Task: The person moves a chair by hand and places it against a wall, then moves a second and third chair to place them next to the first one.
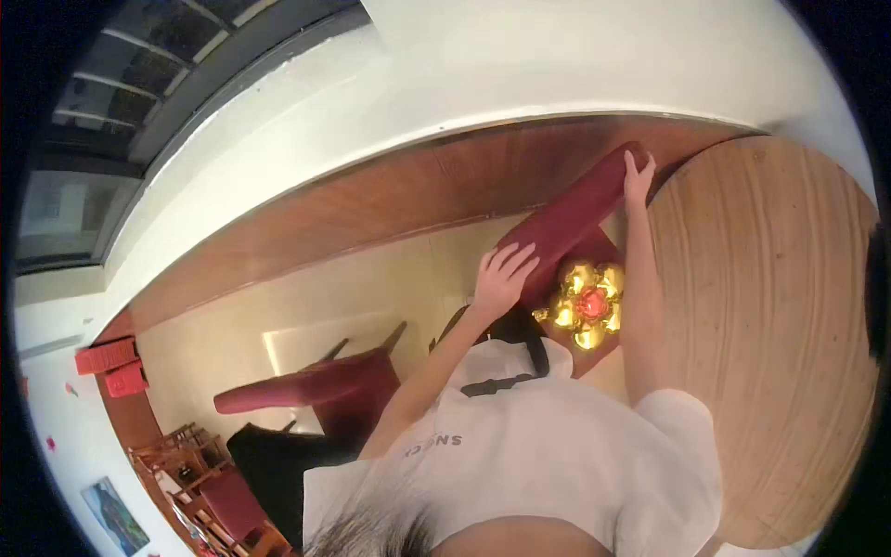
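Note:
A chair with a dark red cover (580,212) stands close to the wall, its long padded backrest running diagonally. My left hand (504,278) rests over the near left end of that backrest, fingers curved over the fabric and thumb hidden. At the far right end, my right hand (639,178) grips the corner, with thumb and fingers around it. On the chair's seat, below the backrest and between my arms, lies a gold foil flower balloon (577,335) with a red centre.
A round wooden table (766,343) stands right beside my right arm. Another dark red chair (357,390) is on the left, with a black item (278,464) near it. Stacked wooden chairs (190,483) and red boxes (107,356) line the left wall.

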A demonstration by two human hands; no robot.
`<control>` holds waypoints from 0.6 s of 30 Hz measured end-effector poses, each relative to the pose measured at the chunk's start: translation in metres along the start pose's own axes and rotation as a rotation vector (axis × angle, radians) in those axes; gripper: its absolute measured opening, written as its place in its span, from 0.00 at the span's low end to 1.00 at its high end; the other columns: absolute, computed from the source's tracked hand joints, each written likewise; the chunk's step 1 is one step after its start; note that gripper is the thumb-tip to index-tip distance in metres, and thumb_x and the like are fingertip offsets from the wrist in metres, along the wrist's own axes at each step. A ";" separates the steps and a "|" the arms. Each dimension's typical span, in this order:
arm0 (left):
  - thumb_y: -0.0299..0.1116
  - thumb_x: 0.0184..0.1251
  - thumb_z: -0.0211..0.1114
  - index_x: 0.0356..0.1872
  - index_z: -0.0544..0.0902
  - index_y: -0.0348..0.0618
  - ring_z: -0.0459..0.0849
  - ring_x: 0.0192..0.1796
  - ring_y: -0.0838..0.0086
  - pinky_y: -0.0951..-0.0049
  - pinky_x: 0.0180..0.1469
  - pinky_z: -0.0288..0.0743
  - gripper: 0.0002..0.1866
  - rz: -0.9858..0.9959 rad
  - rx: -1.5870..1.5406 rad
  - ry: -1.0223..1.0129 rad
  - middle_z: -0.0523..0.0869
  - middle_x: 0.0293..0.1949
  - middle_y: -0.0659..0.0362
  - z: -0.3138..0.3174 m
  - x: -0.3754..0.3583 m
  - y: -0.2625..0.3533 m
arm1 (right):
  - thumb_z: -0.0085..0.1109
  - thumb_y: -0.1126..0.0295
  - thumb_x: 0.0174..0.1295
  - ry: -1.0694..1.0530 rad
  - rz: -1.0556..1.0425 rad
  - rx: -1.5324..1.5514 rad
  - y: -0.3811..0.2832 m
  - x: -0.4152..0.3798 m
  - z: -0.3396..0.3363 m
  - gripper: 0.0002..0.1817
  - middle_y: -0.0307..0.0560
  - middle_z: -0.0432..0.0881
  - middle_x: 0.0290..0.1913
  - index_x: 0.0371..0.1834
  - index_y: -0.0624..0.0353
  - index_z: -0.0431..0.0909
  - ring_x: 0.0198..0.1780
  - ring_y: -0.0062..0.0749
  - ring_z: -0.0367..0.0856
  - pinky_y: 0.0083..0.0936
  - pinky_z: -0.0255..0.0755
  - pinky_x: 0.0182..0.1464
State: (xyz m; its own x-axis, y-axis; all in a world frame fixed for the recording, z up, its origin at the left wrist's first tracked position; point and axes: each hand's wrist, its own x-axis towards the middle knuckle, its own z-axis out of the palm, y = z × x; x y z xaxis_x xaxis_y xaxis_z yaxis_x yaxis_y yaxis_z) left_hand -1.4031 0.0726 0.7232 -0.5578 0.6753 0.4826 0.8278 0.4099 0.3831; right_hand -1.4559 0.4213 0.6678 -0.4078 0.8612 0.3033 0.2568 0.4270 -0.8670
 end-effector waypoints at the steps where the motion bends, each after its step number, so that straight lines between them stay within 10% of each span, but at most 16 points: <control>1: 0.28 0.48 0.55 0.44 0.79 0.52 0.70 0.54 0.68 0.61 0.56 0.61 0.18 -0.013 -0.002 -0.016 0.74 0.54 0.64 0.000 0.015 -0.007 | 0.61 0.55 0.51 -0.039 0.068 -0.034 -0.001 0.010 0.004 0.33 0.58 0.70 0.52 0.54 0.67 0.64 0.52 0.44 0.70 0.32 0.63 0.55; 10: 0.30 0.51 0.54 0.44 0.79 0.54 0.70 0.54 0.68 0.61 0.55 0.63 0.16 0.009 0.033 -0.131 0.74 0.54 0.65 0.095 0.195 -0.104 | 0.52 0.52 0.56 -0.120 0.345 -0.273 0.042 0.167 0.125 0.39 0.66 0.57 0.61 0.63 0.65 0.49 0.61 0.58 0.56 0.41 0.54 0.61; 18: 0.28 0.46 0.58 0.44 0.79 0.55 0.71 0.54 0.68 0.59 0.54 0.64 0.19 0.002 0.062 -0.032 0.74 0.54 0.65 0.043 0.009 -0.094 | 0.47 0.54 0.61 -0.007 0.279 -0.313 -0.012 -0.018 0.090 0.34 0.62 0.55 0.62 0.64 0.60 0.49 0.60 0.57 0.57 0.44 0.59 0.57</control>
State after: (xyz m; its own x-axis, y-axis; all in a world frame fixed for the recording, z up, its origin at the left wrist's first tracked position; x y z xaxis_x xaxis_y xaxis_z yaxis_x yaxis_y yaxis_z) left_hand -1.4830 0.0664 0.6579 -0.5543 0.6954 0.4574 0.8319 0.4447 0.3320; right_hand -1.5307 0.3756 0.6372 -0.2909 0.9542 0.0698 0.6115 0.2415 -0.7535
